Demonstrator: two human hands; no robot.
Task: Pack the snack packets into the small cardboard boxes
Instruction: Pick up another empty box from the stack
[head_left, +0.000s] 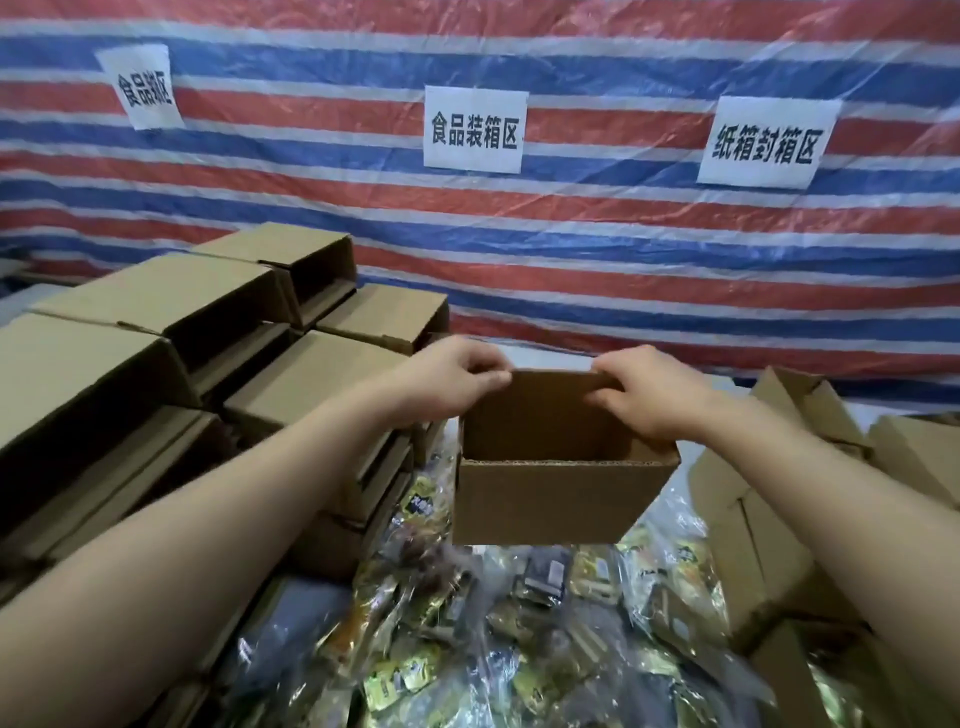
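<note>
Big stuff first: striped tarp (571, 249) fills the back w/ three paper signs (474, 130) taped on. Stacks of closed boxes (171, 332) sit at the left, more flat or half-folded boxes (810, 467) at the right. Below, a loose heap of snack packets (519, 634) under clear plastic, spread across the btm centre.

Then the open box (563, 493): we see it held up in the air, centre frame, mouth facing up and toward us, inside looks empty. Long axis runs left-right, parallel to the tarp.

Hands: left hand (457, 374) pinches the far top flap at its left corner, fingers curled over the edge. Right hand (652, 395) grips the same flap nearer the right corner, thumb on our side. Both grasping the box, neither released.

Key relation: packets lie straight below and slightly toward us from the box, so the box hangs above the heap, not touching it. Both hands look about equally far from the heap; neither clearly nearer. We judge packing hasn't started for this box: it prob needs setting down or one hand freed, then a reach down and back to grab packets.
</note>
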